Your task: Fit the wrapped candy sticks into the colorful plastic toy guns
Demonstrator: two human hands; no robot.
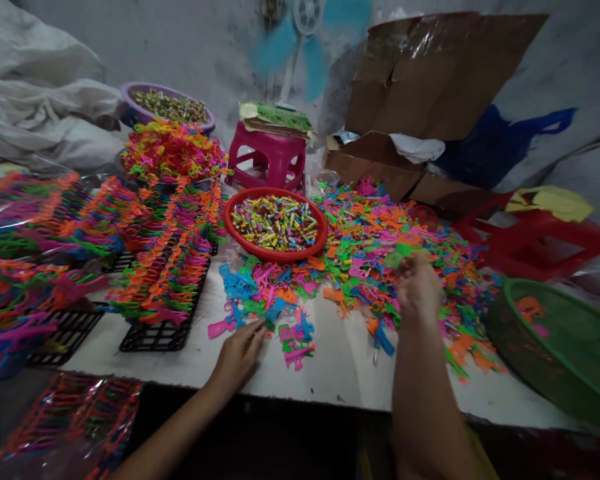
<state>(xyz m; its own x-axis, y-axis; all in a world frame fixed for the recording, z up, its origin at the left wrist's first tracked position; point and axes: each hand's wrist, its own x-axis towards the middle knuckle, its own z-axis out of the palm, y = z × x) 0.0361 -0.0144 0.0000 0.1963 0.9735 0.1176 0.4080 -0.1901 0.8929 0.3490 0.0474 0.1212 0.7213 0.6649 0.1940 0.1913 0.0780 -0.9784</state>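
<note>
Green toy gun sits pinched at the right hand's fingers.

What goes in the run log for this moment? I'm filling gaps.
left hand: on white table beside toy pieces | right hand: in toy pile, grip unclear | red bowl: behind

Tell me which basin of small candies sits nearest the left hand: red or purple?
The red basin, in the middle of the table just beyond the left hand. The purple basin sits farther back, behind the stacked toy pieces.
</note>
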